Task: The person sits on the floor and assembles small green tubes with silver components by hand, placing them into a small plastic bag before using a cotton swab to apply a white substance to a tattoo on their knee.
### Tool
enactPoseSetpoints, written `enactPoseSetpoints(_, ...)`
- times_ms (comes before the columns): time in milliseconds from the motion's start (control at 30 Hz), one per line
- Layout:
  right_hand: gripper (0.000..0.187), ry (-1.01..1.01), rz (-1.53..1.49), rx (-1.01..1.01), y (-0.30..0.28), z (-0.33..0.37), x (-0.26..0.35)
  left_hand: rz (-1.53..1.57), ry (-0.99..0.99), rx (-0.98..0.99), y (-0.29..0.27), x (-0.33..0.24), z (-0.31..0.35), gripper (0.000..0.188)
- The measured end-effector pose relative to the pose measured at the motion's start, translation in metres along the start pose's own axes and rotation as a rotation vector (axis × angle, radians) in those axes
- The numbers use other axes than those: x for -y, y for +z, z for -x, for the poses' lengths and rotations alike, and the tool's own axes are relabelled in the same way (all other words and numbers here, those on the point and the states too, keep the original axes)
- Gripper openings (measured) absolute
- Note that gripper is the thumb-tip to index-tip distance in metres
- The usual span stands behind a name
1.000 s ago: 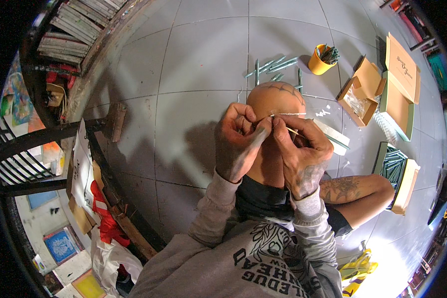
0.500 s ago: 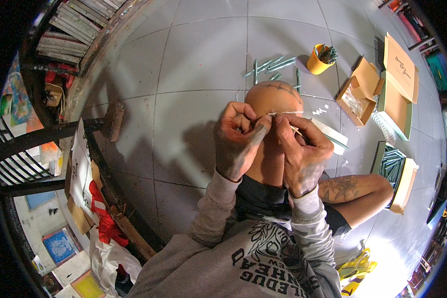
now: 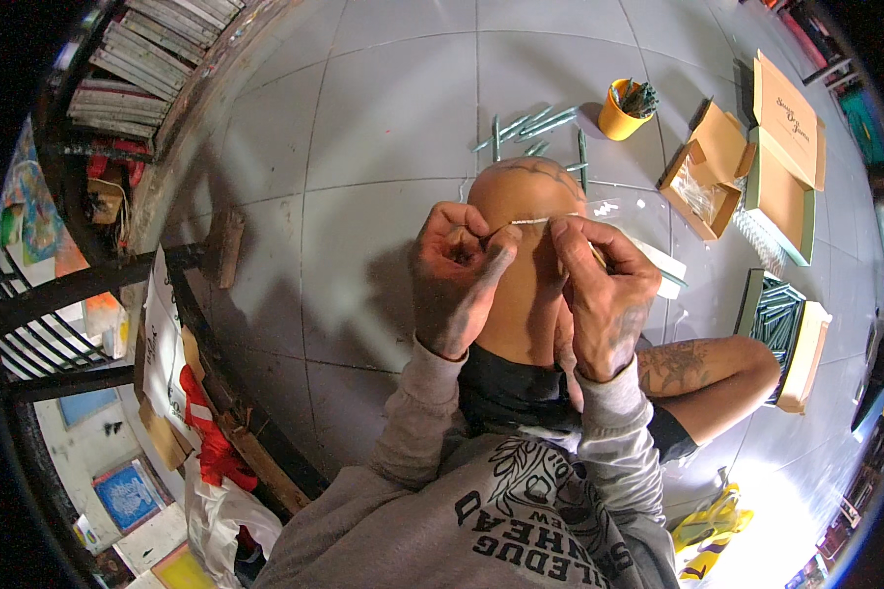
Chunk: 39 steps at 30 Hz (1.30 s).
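Observation:
Above my raised knee, a thin whitish strip (image 3: 530,222) stretches between my two hands; its kind is too small to make out. One end is pinched by the thumb and finger of my left hand (image 3: 454,280), whose other fingers are curled. My right hand (image 3: 607,290) pinches the other end, closed. A slim pale edge shows among the right fingers, partly hidden. Beyond the knee, several dark green pen-like sticks (image 3: 550,123) lie on the floor. To the right of my right hand is a white and green box (image 3: 663,265), partly covered by that hand.
A yellow cup (image 3: 619,123) holds dark sticks. Right of it are an open cardboard box (image 3: 697,201) with clear plastic pieces and an open lidded box (image 3: 784,206). Another box (image 3: 805,363) is full of green sticks. A dark metal frame (image 3: 98,270) stands on the left.
My hands have moved slightly apart, and more of the strip shows between them. The whole view has shifted a little. Both pinches stay closed.

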State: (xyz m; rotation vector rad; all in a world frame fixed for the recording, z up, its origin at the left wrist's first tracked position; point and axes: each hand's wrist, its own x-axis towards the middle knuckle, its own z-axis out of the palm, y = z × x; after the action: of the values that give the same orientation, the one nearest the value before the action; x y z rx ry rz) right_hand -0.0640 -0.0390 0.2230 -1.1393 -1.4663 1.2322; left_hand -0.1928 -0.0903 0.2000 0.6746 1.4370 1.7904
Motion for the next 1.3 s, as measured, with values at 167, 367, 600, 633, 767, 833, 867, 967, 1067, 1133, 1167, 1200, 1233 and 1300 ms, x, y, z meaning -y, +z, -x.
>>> enactPoseSetpoints(167, 0.023, -0.006, -0.018, -0.019, -0.002, -0.003, -0.010, -0.060, -0.017, -0.023, 0.000, 0.001, 0.000, 0.026)
enactPoseSetpoints(367, 0.022, 0.099, -0.005, 0.063, -0.014, -0.008, -0.014, -0.133, -0.012, -0.018, -0.006, 0.004, 0.000, 0.027)
enactPoseSetpoints(600, 0.022, -0.147, 0.335, 0.094, -0.018, -0.013, -0.021, -0.173, -0.028, -0.062, 0.002, -0.002, 0.000, 0.026)
enactPoseSetpoints(633, 0.020, -0.152, 0.321, 0.087, -0.018, -0.014, -0.021, -0.163, -0.023, -0.055, 0.001, -0.001, -0.001, 0.026)
enactPoseSetpoints(767, 0.019, 0.158, -0.142, 0.013, -0.012, -0.015, -0.020, -0.149, 0.000, -0.039, -0.001, 0.003, -0.002, 0.025)
enactPoseSetpoints(833, 0.020, 0.187, -0.228, -0.012, -0.011, -0.015, -0.025, -0.156, -0.004, -0.045, -0.001, 0.003, -0.001, 0.024)
enactPoseSetpoints(867, 0.020, 0.215, -0.231, -0.015, -0.011, -0.016, -0.024, -0.160, -0.014, -0.050, -0.002, 0.003, -0.001, 0.025)
enactPoseSetpoints(967, 0.021, 0.360, -0.240, -0.017, -0.013, -0.021, -0.017, -0.158, -0.044, -0.078, 0.001, 0.001, 0.000, 0.025)
enactPoseSetpoints(1067, 0.024, 0.377, -0.236, -0.010, -0.015, -0.024, -0.018, -0.173, -0.060, -0.096, 0.004, -0.003, -0.001, 0.025)
enactPoseSetpoints(1133, 0.026, 0.376, -0.261, 0.000, -0.015, -0.024, -0.019, -0.175, -0.051, -0.102, 0.004, -0.002, -0.002, 0.025)
enactPoseSetpoints(1167, 0.026, 0.372, -0.266, 0.006, -0.016, -0.025, -0.020, -0.167, -0.037, -0.106, 0.004, 0.000, -0.003, 0.025)
enactPoseSetpoints(1200, 0.026, 0.369, -0.271, 0.012, -0.016, -0.026, -0.021, -0.159, -0.024, -0.109, 0.004, 0.002, -0.004, 0.025)
enactPoseSetpoints(1233, 0.026, 0.359, -0.263, 0.018, -0.017, -0.027, -0.023, -0.188, -0.050, -0.109, 0.004, 0.000, -0.003, 0.025)
enactPoseSetpoints(1300, 0.024, 0.348, -0.270, 0.007, -0.016, -0.028, -0.028, -0.248, -0.103, -0.111, 0.005, -0.007, -0.001, 0.025)
